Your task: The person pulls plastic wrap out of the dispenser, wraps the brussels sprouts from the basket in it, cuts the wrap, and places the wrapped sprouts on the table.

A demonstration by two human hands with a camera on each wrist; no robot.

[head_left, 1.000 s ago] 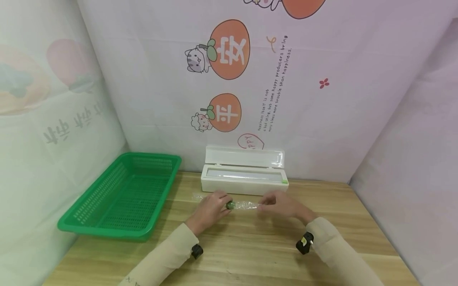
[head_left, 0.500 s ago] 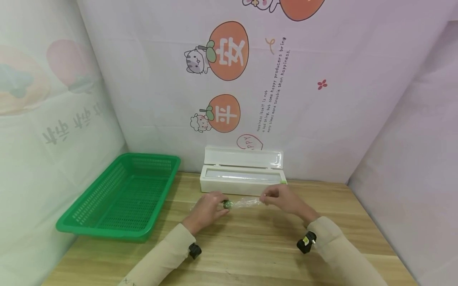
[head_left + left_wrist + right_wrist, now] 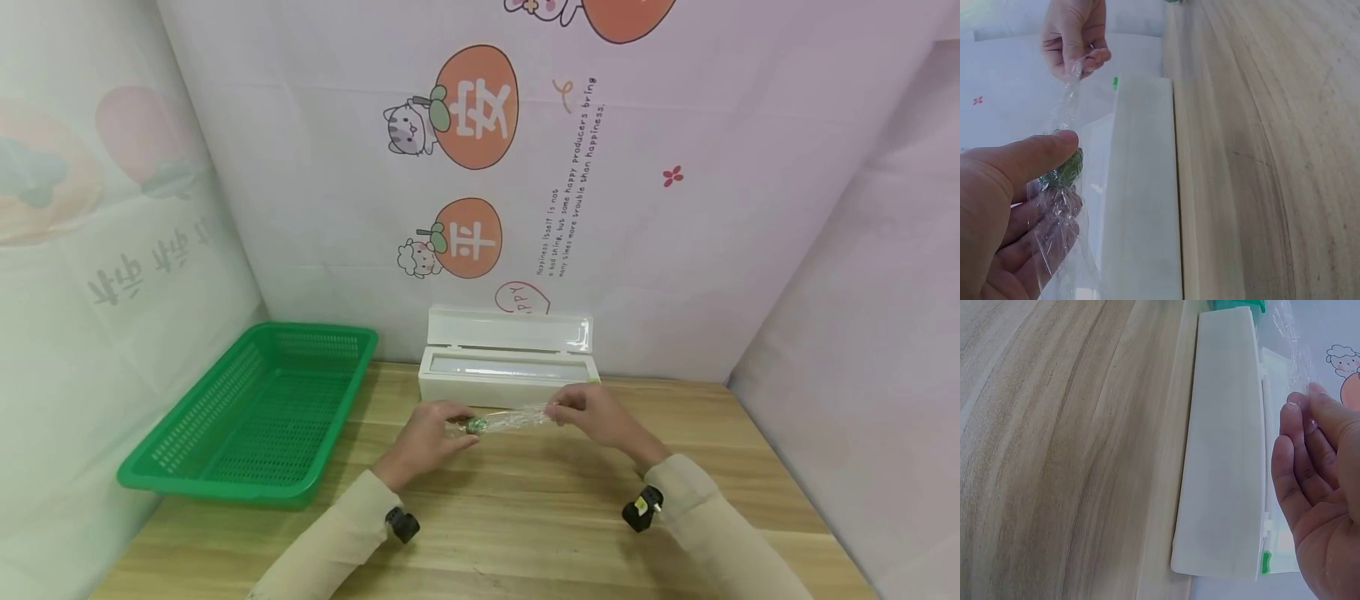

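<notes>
A small dark green bundle (image 3: 1070, 169), wrapped in clear cling film, is held between the thumb and fingers of my left hand (image 3: 423, 440). Its exact kind is hard to tell through the film. Loose cling film (image 3: 1054, 250) hangs over my left fingers in the left wrist view. From the bundle the film (image 3: 517, 417) stretches to the right in a crinkled strip. My right hand (image 3: 596, 417) pinches the far end of that strip between thumb and fingertips. Both hands are above the table, just in front of a white cling film dispenser (image 3: 506, 392).
The dispenser's lid (image 3: 510, 331) is raised against the patterned backdrop. To the left stands a green plastic basket (image 3: 322, 442) with slotted sides. A wooden table (image 3: 525, 533) lies under the hands, with white cloth walls around it.
Both hands have lifted the bundle and film slightly off the table. My right hand has moved up, and the film strip between the hands now slants upward to the right.
</notes>
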